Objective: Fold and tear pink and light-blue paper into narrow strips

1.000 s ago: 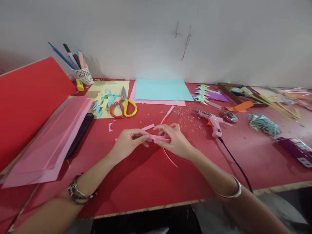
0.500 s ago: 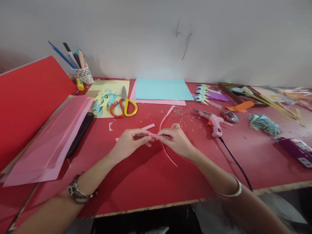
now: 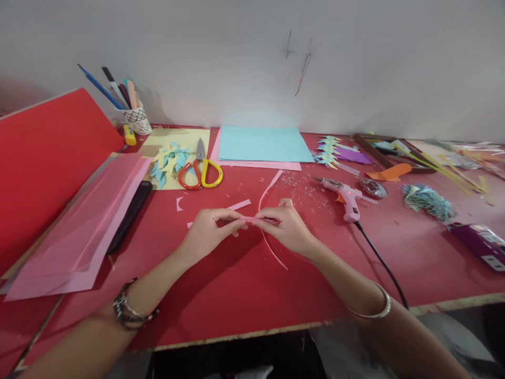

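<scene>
Between both hands a narrow pink paper strip is held level above the table. My left hand pinches its left end between thumb and fingertips. My right hand pinches the other end, and part of the strip shows between its thumb and forefinger. Behind and under the right hand runs a long curved pink strip, its lower tail lying on the table. Another flat pink strip rests just behind my left hand. Scissors with red and yellow handles lie beyond it.
A pink hot glue gun with a black cord lies right of my hands. Blue paper sheets lie against the wall. Pink sheets and a black phone-like object are at left. A pen cup stands at the back left.
My left hand has shifted very slightly left along the strip, so a little more of it shows between the fingertips. The right hand stays nearly still.
</scene>
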Tool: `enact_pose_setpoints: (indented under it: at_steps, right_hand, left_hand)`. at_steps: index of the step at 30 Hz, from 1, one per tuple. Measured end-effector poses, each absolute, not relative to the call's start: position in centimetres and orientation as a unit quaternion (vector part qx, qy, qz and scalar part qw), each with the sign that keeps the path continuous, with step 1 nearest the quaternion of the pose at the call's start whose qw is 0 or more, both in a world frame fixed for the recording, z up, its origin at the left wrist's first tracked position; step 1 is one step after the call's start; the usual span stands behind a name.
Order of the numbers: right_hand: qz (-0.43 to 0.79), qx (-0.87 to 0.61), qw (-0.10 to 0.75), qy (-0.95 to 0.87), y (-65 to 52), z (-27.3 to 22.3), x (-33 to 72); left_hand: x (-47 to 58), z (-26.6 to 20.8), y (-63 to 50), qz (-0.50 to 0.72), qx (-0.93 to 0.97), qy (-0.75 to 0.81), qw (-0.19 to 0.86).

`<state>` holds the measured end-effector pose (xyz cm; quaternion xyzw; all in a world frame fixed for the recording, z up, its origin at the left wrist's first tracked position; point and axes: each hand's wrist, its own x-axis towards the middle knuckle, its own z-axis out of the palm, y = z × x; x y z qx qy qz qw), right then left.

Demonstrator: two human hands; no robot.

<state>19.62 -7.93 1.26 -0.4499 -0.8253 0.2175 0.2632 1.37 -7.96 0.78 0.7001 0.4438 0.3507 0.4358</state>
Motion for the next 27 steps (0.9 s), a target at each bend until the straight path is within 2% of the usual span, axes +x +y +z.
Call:
enact_pose_setpoints:
  at_steps: [6, 22, 27]
  right_hand:
    - [0.222, -0.449, 0.26, -0.826, -8.0, 1.4, 19.6]
    - [0.207, -0.459, 0.253, -0.826, -7.7, 1.5, 20.0]
    - [0.181, -0.474, 0.278, -0.816, -7.2, 1.4, 20.7]
  left_hand:
    - [1.2, 0.5, -7.9, 0.321, 0.749, 0.431, 0.388]
    - [1.1, 1.3, -7.9, 0.349, 0.704, 0.468, 0.404]
    - [0.5, 1.2, -7.4, 0.362, 0.693, 0.485, 0.391]
